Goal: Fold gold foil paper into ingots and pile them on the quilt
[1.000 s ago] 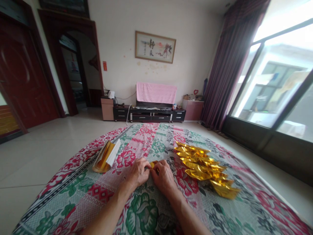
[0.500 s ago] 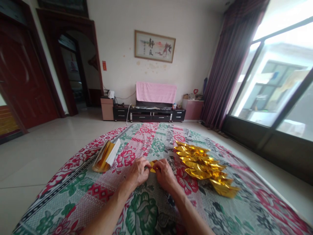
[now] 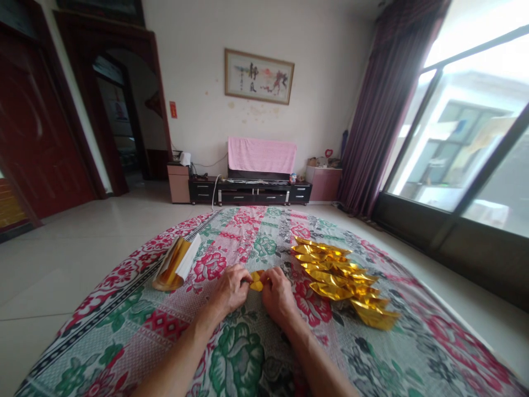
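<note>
Between my two hands is a small piece of folded gold foil paper (image 3: 257, 280), low over the middle of the cloth. My left hand (image 3: 232, 288) pinches its left end, fingers curled in. At the opposite end, my right hand (image 3: 278, 289) grips it between thumb and fingers. Parts of the paper are hidden behind the fingertips. To the right, several folded gold paper ingots (image 3: 330, 275) lie nested in a slanting row. A curled stack of gold foil paper (image 3: 176, 264), white on its outer side, lies on the left.
The round table is covered by a flowered tablecloth (image 3: 239, 353) in red, green and grey. Beyond it stand a low black TV cabinet (image 3: 252, 194) and a television under a pink cloth (image 3: 262, 155). A purple curtain (image 3: 367, 121) hangs by the window at right.
My hands have drawn slightly apart, and more of the gold paper shows between them. The whole view has shifted a little; the ingots and the paper stack rest where they were.
</note>
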Motion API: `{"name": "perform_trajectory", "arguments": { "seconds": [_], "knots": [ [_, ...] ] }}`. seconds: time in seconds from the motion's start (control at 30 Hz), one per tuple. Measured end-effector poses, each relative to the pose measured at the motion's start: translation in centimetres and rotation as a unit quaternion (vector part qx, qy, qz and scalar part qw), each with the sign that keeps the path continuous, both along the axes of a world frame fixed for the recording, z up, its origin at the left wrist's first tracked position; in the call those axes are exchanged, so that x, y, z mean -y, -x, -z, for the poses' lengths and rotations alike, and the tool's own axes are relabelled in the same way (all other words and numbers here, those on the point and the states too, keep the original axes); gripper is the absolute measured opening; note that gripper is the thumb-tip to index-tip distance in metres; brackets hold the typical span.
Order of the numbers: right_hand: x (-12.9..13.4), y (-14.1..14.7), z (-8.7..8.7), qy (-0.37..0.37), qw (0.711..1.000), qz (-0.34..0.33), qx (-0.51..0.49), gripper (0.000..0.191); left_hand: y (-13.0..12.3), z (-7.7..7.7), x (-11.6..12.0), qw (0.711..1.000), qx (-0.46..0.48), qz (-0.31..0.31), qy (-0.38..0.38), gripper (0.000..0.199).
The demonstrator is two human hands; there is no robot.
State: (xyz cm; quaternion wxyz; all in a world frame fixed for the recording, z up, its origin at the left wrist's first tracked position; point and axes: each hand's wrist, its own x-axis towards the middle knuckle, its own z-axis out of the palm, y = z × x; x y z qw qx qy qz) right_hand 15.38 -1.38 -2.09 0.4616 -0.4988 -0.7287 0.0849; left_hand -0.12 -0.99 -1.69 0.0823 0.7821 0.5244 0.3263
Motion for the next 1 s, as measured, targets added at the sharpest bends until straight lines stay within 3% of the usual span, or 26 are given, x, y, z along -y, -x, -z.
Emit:
{"name": "perform_trajectory", "arguments": {
  "seconds": [0.1,0.17,0.37,0.57,0.77,0.9,1.0],
  "knots": [
    [-0.1,-0.6,-0.3,-0.045,0.996,0.049,-0.063,0.028,0.2,0.3,-0.1,1.0,-0.003,0.004,-0.002,0.021],
    [-0.2,-0.9,-0.4,-0.048,0.995,0.045,-0.074,0.03,0.2,0.3,-0.1,1.0,-0.01,0.007,-0.012,0.02],
    [0.1,-0.5,-0.3,0.029,0.999,-0.006,0.023,0.024,0.3,-0.2,0.2,0.998,-0.038,-0.041,-0.031,0.02],
    [1.1,0.1,-0.9,0.021,0.995,-0.022,0.097,0.021,0.4,-0.4,0.1,0.997,-0.041,-0.058,-0.032,0.022],
    [1.2,0.2,-1.1,0.025,0.993,-0.023,0.11,0.019,0.4,-0.8,0.4,0.998,-0.007,-0.045,-0.047,0.027],
    [1.2,0.2,-1.2,0.028,0.993,-0.019,0.111,0.018,0.4,-1.1,0.8,0.996,-0.001,-0.067,-0.051,0.016],
    [1.3,0.3,-1.4,0.024,0.993,-0.02,0.118,0.018,0.4,-1.0,1.0,0.997,-0.011,-0.046,-0.063,0.012]
  ]
}}
